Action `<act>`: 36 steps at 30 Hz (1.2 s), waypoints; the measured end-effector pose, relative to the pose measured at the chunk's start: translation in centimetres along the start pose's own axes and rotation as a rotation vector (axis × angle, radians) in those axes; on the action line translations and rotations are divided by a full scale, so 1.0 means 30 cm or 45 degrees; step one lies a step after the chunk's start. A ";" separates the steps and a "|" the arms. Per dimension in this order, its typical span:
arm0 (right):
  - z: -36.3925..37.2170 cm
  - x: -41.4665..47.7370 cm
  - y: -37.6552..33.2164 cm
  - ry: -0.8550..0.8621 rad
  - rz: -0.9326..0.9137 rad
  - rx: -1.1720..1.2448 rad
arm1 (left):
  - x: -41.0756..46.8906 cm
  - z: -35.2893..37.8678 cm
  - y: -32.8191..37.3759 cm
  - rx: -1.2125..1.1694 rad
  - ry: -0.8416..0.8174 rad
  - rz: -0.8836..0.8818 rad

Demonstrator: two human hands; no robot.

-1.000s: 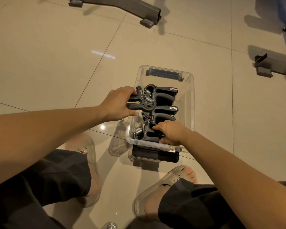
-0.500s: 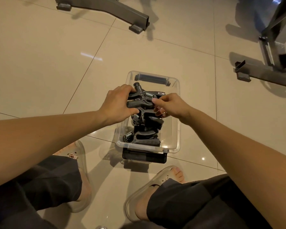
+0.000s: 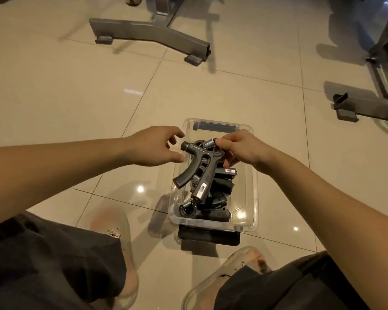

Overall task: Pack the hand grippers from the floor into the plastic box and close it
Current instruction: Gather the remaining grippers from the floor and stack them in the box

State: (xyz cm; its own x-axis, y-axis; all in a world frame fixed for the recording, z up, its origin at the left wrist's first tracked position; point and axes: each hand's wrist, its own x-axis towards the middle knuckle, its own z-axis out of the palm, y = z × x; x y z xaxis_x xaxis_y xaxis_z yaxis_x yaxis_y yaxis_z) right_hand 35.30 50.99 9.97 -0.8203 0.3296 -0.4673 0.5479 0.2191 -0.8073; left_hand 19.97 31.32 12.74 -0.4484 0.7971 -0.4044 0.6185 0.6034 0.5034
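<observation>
Both forearms reach forward from the lower edge of the view and meet over the plastic box (image 3: 254, 198), which stands open on the tiled floor (image 3: 76, 86) between the person's feet.

Right hand (image 3: 241, 149): clenched on the held hand gripper (image 3: 203, 162) at its head. The fingertips pinch beside the spring, and the lower fingers curl under the body.

Left hand (image 3: 156, 146): released, fingers spread and loosely bent, thumb extended toward the box's left wall. It holds nothing. It sits just beside the gripper's knob end – contact cannot be confirmed from this angle.

Held hand gripper: over the far half of the box, apparently raised above the pile. Its long axis runs on a diagonal, head far and right, handles pointing near and left toward the person. The outer handle ends over the box's left wall; the inner handle, with a small pale window, points at the near end.

The other hand grippers (image 3: 213, 206) lie heaped inside the box – black bodies, steel springs showing. A dark clip (image 3: 213, 126) sits at the far end wall, and a black flap (image 3: 208, 236) lies at the near end. Grey metal frame feet (image 3: 155, 34) stand well apart on the floor beyond.
</observation>
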 end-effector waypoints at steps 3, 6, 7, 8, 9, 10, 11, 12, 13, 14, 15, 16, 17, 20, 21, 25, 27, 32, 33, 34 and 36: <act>-0.030 0.003 -0.039 0.027 -0.069 -0.075 | -0.003 0.002 0.013 -0.199 -0.086 0.126; -0.041 0.002 -0.072 0.073 -0.072 -0.105 | 0.009 0.018 0.029 -0.271 0.082 0.183; -0.037 0.002 -0.080 0.102 -0.059 -0.093 | 0.017 0.019 0.035 -0.272 0.117 0.182; -0.028 0.000 -0.087 0.138 -0.035 -0.073 | 0.027 0.018 0.042 -0.271 0.148 0.185; -0.018 -0.003 -0.090 0.170 0.003 -0.038 | 0.035 0.016 0.051 -0.259 0.179 0.197; -0.003 -0.011 -0.089 0.182 0.053 0.017 | 0.045 0.016 0.058 -0.223 0.212 0.217; 0.014 -0.021 -0.086 0.170 0.108 0.075 | 0.054 0.016 0.064 -0.163 0.251 0.242; 0.030 -0.029 -0.080 0.144 0.159 0.111 | 0.060 0.019 0.070 -0.092 0.287 0.263; 0.045 -0.034 -0.073 0.108 0.194 0.099 | 0.064 0.023 0.072 -0.025 0.316 0.276; 0.060 -0.037 -0.068 0.067 0.209 0.055 | 0.067 0.029 0.068 0.032 0.336 0.284; 0.073 -0.032 -0.058 0.030 0.207 0.013 | 0.070 0.035 0.061 0.079 0.348 0.289; 0.082 -0.025 -0.049 0.006 0.205 -0.013 | 0.073 0.040 0.051 0.113 0.350 0.299; 0.083 -0.017 -0.041 -0.015 0.210 -0.017 | 0.078 0.047 0.041 0.135 0.338 0.315; 0.054 -0.003 -0.022 -0.115 0.224 0.011 | 0.096 0.064 0.004 0.136 0.246 0.413; 0.039 0.002 -0.016 -0.152 0.232 0.026 | 0.101 0.069 -0.010 0.120 0.227 0.446; 0.006 0.021 0.003 -0.291 0.247 0.152 | 0.110 0.089 -0.046 0.026 0.242 0.563; 0.001 0.031 0.015 -0.403 0.246 0.224 | 0.115 0.093 -0.041 -0.064 0.224 0.558; -0.007 0.047 0.010 -0.420 0.093 0.002 | 0.131 0.095 -0.029 -0.060 0.113 0.490; -0.001 0.047 0.006 -0.371 0.021 -0.121 | 0.135 0.098 -0.029 -0.061 0.086 0.463; 0.009 0.044 0.003 -0.311 -0.065 -0.263 | 0.139 0.101 -0.028 -0.068 0.062 0.429; 0.028 0.040 0.008 -0.170 -0.277 -0.638 | 0.153 0.106 -0.029 -0.101 0.037 0.346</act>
State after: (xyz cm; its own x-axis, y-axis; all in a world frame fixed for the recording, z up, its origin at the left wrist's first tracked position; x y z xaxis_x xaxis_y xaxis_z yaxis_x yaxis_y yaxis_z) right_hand 34.32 50.67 8.91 -0.9190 0.1163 -0.3768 0.3478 0.6896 -0.6353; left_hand 19.44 34.37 8.01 -0.2918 0.9296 -0.2252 0.6666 0.3665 0.6491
